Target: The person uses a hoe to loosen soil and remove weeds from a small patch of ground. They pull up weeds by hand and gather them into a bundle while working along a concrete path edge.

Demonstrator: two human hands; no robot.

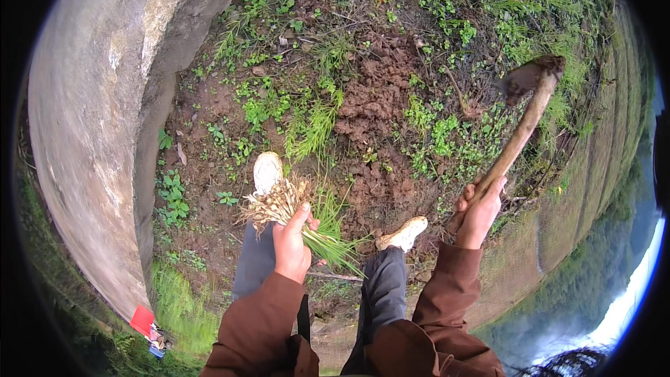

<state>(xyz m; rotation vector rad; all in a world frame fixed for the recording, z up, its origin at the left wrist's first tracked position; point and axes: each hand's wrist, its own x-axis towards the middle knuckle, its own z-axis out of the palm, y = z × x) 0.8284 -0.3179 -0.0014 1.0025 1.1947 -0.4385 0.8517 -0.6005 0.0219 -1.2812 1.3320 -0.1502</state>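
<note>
My left hand (294,243) is closed around a bunch of green-leaved plants (285,201) with pale bulbs and dry, stringy roots, most likely wild onions or chives. The roots point up and left over my shoe; the leaves trail right and down. In my right hand (479,212) is the wooden handle of a hoe (515,141), raised at the right. Its dark metal blade (523,81) carries soil and points left, above the weeds. A strip of loosened reddish-brown soil (377,94) runs between the weeds ahead of me.
A concrete wall or slab (115,89) curves along the left side. Low weeds (445,131) grow around the loose soil. My light, soiled shoes (268,172) stand on the ground. Terraced ground (586,188) lies at the right. A red object (142,319) is at the lower left.
</note>
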